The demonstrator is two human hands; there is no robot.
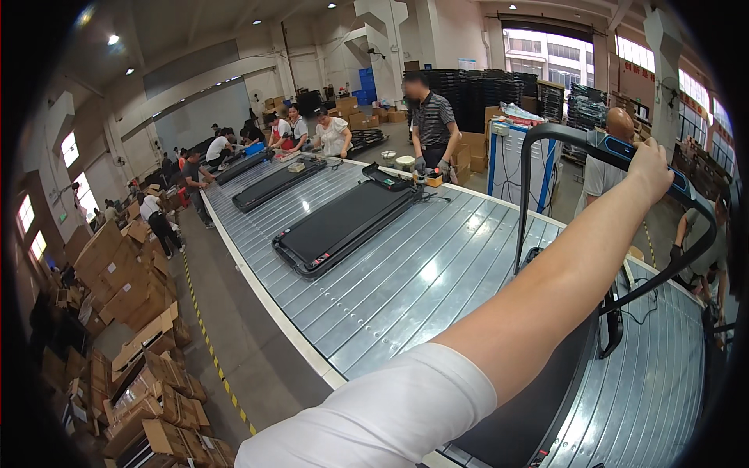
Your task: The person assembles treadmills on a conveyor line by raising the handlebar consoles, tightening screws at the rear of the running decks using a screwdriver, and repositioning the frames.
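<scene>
A bare forearm in a short white sleeve stretches from the lower edge to the upper right; I take it for my left arm. My left hand (652, 169) is closed on the top of a treadmill handrail (524, 183), at its dark console (615, 148) with blue-edged panels. The black handrail frame stands raised over a treadmill deck (530, 398), which lies on the metal roller conveyor (460, 257) and is partly hidden by my arm. My right hand is out of view.
Another folded treadmill (343, 222) lies farther along the conveyor, with more beyond. A person in a striped shirt (433, 121) works at the far edge, and others stand farther back. Cardboard boxes (133, 288) pile up at left; a blue-and-white cabinet (519, 164) stands behind.
</scene>
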